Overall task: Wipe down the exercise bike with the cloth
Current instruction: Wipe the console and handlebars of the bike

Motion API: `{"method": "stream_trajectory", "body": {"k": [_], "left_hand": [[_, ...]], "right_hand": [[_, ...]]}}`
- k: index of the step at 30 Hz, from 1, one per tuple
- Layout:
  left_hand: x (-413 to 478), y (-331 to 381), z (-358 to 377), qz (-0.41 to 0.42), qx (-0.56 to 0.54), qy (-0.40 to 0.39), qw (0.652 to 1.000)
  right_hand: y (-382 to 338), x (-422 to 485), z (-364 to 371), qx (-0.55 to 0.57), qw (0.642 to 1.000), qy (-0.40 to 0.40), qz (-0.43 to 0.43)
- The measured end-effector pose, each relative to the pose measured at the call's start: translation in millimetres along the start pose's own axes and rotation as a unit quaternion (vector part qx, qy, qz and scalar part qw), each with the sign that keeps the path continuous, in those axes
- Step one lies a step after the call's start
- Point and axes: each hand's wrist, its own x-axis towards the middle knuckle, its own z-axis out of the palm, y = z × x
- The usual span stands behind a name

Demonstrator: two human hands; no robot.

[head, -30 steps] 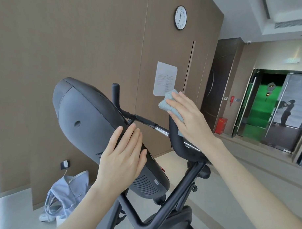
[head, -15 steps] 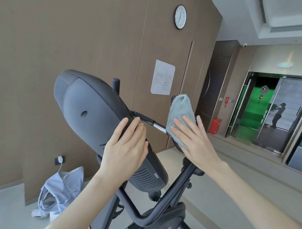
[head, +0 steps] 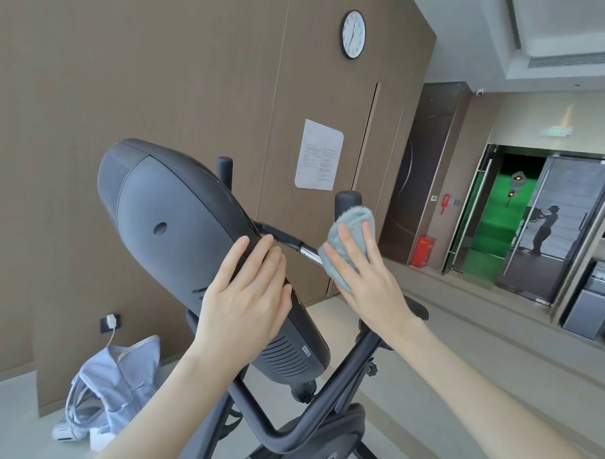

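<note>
The black exercise bike (head: pixel 294 432) fills the middle of the view, with its large dark console housing (head: pixel 171 230) tilted up to the left. My left hand (head: pixel 243 300) lies flat on the housing's edge, fingers together, holding nothing. My right hand (head: pixel 364 285) presses a light blue cloth (head: pixel 350 227) against the right handlebar, where the chrome bar (head: pixel 310 253) meets the upright black grip (head: pixel 348 198). The cloth wraps around the grip and hides most of it. A second grip (head: pixel 224 165) stands behind the housing.
A brown panelled wall with a clock (head: pixel 352 34) and a paper notice (head: pixel 319 154) stands behind the bike. A pale blue bag (head: pixel 118 383) lies on the floor at the lower left, below a wall socket. Glass doors (head: pixel 548 227) and a red box are at the right.
My right hand has slid the cloth down from the grip's top towards the chrome bar, and the grip's tip now shows above it. My left hand stays on the housing.
</note>
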Motion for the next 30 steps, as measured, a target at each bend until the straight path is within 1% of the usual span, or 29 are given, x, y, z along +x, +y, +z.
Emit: {"method": "stream_trajectory", "body": {"k": [2,4,7,9,11,14,19,22,24,27,30], "left_hand": [[-0.6,-0.1,-0.3,0.000,0.001,-0.002,1.000],[-1.5,-0.4,-0.2,0.003,0.003,-0.003,1.000],[-1.2,-1.0,0.8,0.006,0.004,0.003,1.000],[-0.7,-0.8,1.1,0.006,0.006,0.005,1.000],[-1.1,-0.4,1.0,0.006,0.006,0.003,1.000],[-1.4,-0.6,1.0,0.006,0.007,0.005,1.000],[-0.6,-0.9,-1.1,0.006,0.009,0.003,1.000],[-0.5,-1.4,-2.1,0.009,0.009,-0.004,1.000],[-0.3,-1.4,-2.6,0.008,0.007,-0.005,1.000],[-0.1,-1.4,-2.6,0.008,0.004,-0.007,1.000],[-0.3,-1.0,-2.5,0.006,0.005,-0.009,1.000]], "right_hand": [[-2.4,-19.2,2.3,-0.002,1.000,-0.014,-0.020],[0.5,-24.7,0.6,-0.003,1.000,-0.012,-0.028],[9.8,1.3,-7.5,-0.020,0.999,0.017,-0.040],[17.8,31.6,-14.1,-0.021,0.998,0.039,-0.033],[24.2,53.3,-19.1,-0.027,0.998,0.041,-0.044],[24.9,50.4,-17.7,-0.032,0.996,0.039,-0.069],[13.6,7.1,-6.0,-0.019,0.990,0.008,-0.142],[18.0,6.8,-7.6,-0.024,0.979,0.031,-0.198],[25.3,23.5,-12.6,-0.032,0.972,0.044,-0.229],[35.4,60.2,-22.4,-0.062,0.974,0.060,-0.209],[33.3,71.8,-25.5,-0.087,0.978,0.045,-0.185]]}}
